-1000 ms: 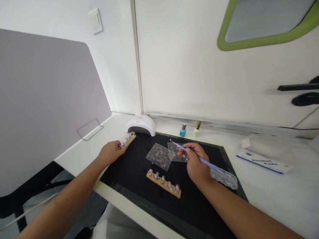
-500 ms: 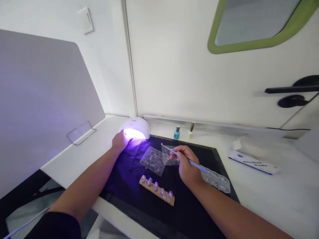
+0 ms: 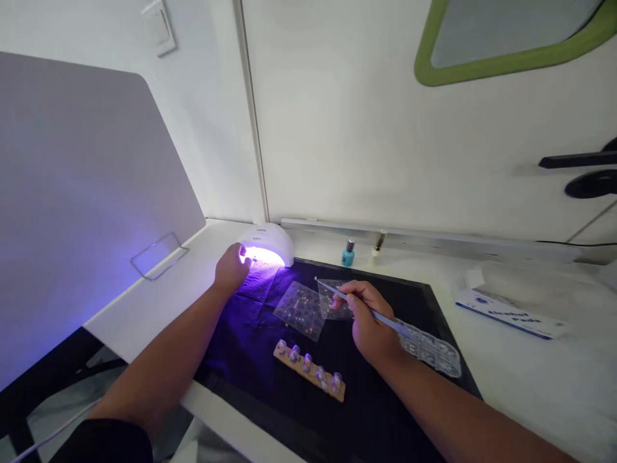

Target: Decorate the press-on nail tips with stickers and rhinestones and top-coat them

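My left hand (image 3: 231,268) is at the left side of the mouth of a white nail lamp (image 3: 268,236), which glows violet. Its fingers curl together there; anything between them is lost in the glare. In my right hand (image 3: 375,321) is a slim pale-blue pen-like tool (image 3: 340,294) with a tiny whitish tip, held like a pencil over two clear sheets of small decorations (image 3: 299,312). Closer to me lies a wooden strip (image 3: 313,378) bearing several shiny decorated false nails. Beneath my right wrist sits a clear compartment case (image 3: 436,354).
A black mat (image 3: 289,418) covers the white table, with a dark textured cloth (image 3: 250,299) before the lamp. Behind stand a blue polish bottle (image 3: 348,255) and a gold-capped bottle (image 3: 378,244). On the right lies an alcohol pads box (image 3: 511,315); a wire loop (image 3: 159,257) projects at left.
My left hand has shifted slightly at the lamp's mouth, and more of its thumb and fingers shows. My right hand keeps the tool in nearly the same place. The whole view has shifted a little.
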A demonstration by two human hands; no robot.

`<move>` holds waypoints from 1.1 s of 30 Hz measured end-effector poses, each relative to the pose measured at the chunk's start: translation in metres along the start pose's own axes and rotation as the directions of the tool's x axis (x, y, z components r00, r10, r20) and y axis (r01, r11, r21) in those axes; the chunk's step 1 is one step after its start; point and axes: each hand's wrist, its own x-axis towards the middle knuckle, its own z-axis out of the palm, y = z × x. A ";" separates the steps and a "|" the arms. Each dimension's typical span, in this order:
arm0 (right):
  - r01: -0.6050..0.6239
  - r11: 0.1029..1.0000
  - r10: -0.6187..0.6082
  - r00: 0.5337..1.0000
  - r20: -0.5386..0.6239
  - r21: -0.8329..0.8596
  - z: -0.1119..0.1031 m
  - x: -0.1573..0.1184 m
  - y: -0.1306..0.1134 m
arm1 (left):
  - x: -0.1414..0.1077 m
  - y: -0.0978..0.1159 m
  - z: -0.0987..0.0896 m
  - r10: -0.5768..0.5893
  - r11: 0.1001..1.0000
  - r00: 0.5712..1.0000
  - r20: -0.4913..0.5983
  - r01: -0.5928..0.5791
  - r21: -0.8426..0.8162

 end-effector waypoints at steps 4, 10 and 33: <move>0.009 1.000 -0.009 1.000 0.015 -0.002 -0.001 0.000 0.001 | 0.007 0.004 -0.018 0.065 0.994 0.986 -0.157 -0.078 -0.079; 0.005 1.000 -0.005 1.000 0.023 0.002 -0.002 -0.003 0.003 | 0.013 0.026 -0.042 0.237 0.935 0.928 -0.286 -0.298 -0.191; -0.225 0.957 0.181 0.957 0.228 0.183 0.005 -0.012 0.000 | -0.053 0.067 -0.040 0.616 0.572 0.782 -0.095 -0.527 -0.628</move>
